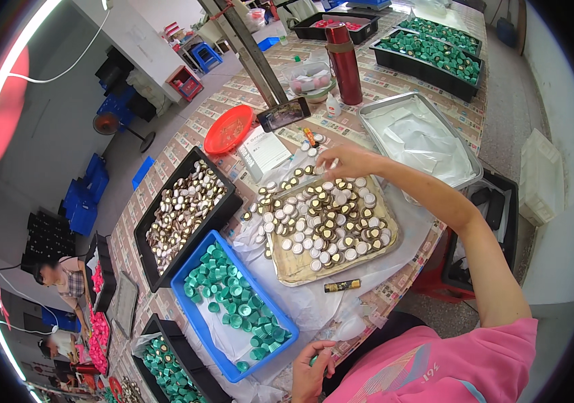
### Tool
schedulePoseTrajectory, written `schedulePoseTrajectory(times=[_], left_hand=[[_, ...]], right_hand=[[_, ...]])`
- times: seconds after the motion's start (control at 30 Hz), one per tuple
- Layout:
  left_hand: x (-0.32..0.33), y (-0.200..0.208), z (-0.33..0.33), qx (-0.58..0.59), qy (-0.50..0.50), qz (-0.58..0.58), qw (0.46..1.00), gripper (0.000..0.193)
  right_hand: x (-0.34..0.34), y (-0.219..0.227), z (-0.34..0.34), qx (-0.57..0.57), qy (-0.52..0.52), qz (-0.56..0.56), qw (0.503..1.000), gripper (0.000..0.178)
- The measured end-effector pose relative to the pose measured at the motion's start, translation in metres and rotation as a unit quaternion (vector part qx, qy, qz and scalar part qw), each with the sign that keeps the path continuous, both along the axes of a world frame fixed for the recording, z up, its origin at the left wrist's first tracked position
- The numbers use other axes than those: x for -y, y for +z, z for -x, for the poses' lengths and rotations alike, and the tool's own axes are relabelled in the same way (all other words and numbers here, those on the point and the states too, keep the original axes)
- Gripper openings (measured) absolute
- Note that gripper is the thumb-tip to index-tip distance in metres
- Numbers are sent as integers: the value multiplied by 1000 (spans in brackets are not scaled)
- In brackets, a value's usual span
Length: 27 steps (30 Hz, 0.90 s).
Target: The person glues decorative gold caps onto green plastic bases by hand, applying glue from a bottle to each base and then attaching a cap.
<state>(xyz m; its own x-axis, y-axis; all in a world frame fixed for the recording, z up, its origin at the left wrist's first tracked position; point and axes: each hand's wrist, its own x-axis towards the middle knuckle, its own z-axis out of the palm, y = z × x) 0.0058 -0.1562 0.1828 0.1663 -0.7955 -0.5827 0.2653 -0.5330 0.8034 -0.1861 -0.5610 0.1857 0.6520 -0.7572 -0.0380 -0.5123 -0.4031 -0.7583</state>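
Observation:
My right hand (351, 162) reaches over the far edge of a shallow tray (294, 274), its fingers pinched on a small white disc (335, 163). Round discs, some white-faced and some gold and dark, are heaped in the tray (327, 221) and spill past its left and far edges. Close to my body at the table's near edge, my left hand (310, 371) is curled closed. A bit of green shows between its fingers, which looks like a small green fluted cup (314, 360); most of it is hidden.
Left of the tray stand a blue bin of green cups (270, 312) and a black bin of discs (230, 205). A marked tube (342, 286) lies in front. Beyond are a propped phone (283, 115), red plate (228, 129), red flask (346, 74) and lined metal tray (421, 131). Other people work far left.

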Motion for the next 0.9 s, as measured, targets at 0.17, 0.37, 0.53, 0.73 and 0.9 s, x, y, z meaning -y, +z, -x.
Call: schedulePoseTrajectory(times=[0.17,0.37,0.53,0.73,0.9], left_hand=[[3,1,19,5,-49,16,999,16],[0,-5,39,3,-27,24,999,17],[-4,-6,44,16,-41,-4,999,17],[-10,-15,50,6,-64,-3,998,18],[-25,-32,48,-26,-82,-11,996,20]], right_hand=[[50,-30,-4,-124,-108,138,977,58],[51,-33,-54,-337,-152,66,927,83],[59,-54,-62,-323,-114,93,935,63],[78,-90,-31,-131,-130,145,972,35],[55,-55,-7,116,-133,-85,981,19]])
